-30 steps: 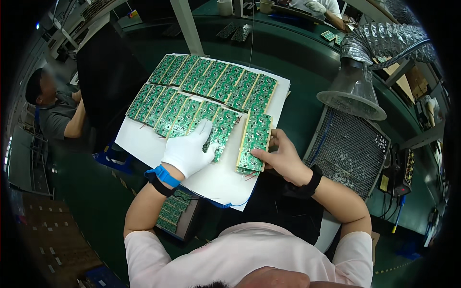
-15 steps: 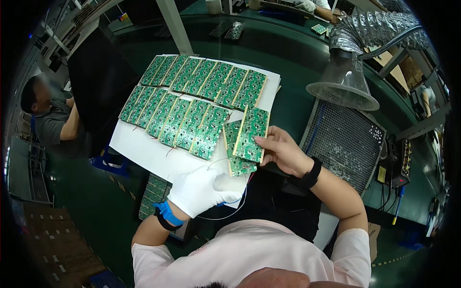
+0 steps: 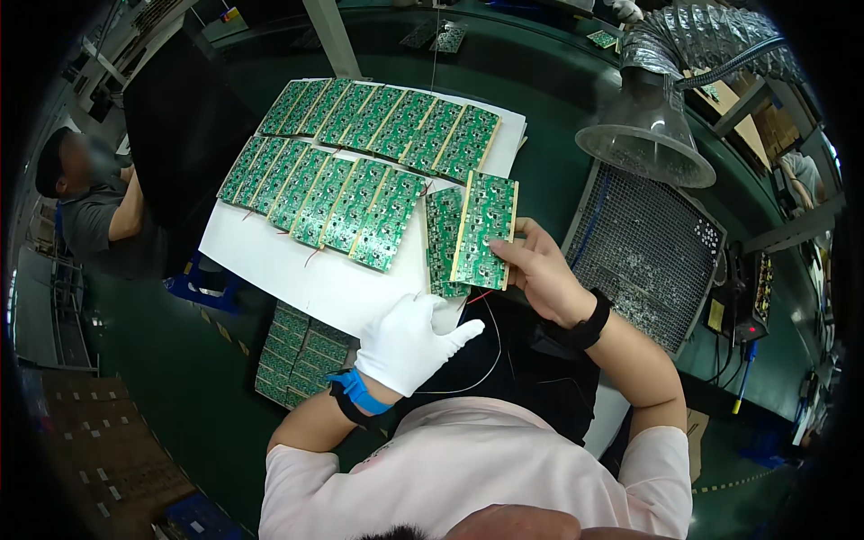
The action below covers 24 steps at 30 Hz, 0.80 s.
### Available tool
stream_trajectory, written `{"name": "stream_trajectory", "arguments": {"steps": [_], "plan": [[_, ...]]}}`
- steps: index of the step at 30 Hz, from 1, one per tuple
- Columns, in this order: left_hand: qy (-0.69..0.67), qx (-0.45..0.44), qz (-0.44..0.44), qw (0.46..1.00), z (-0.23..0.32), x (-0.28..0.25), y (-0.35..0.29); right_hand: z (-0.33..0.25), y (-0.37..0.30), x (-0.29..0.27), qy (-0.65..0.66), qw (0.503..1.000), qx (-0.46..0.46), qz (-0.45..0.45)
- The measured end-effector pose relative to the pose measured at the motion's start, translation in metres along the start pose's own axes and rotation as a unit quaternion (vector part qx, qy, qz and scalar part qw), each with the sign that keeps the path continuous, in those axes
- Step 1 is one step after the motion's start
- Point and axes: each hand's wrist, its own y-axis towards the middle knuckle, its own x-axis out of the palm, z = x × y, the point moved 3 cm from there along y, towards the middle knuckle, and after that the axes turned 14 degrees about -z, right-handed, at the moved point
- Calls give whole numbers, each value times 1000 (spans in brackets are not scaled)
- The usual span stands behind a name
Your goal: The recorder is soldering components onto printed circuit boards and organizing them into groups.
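My bare right hand (image 3: 551,281) pinches a green circuit board (image 3: 483,232) with light strips along its long edges, thumb on top and fingers at its right side. The held board partly covers another green circuit board (image 3: 441,236) at the white sheet's right edge. My left hand (image 3: 407,346), in a white glove with a blue wrist strap, is near the lower end of that covered board. Its thumb stretches out to the right, apart from the fingers, and I see nothing gripped in it. A thin pale wire (image 3: 499,346) loops beside it.
Two rows of green circuit boards (image 3: 331,200) lie on the white sheet (image 3: 270,261). More boards (image 3: 301,353) are stacked lower left. A clear fume hood (image 3: 646,135) hangs above a mesh-topped tray (image 3: 643,252) at the right. A person (image 3: 108,202) works at the far left.
My left hand has moved right toward the lower end of the covered board. The board in my right hand has shifted slightly right, and the covered board lies straighter.
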Motion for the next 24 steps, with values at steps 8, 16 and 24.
{"name": "stream_trajectory", "arguments": {"steps": [8, 16, 24], "plan": [[-98, 80, 74, 989, -1, -17, 32, 4, 6, 5, -112, 993, 0, -26], [-71, 24, -16, 997, 5, -29, 26, 9, -4, 3, -31, 997, -52, -45], [-2, 12, 19, 1000, -23, -9, 17, 6, -32, -2, 16, 1000, -10, 10]]}}
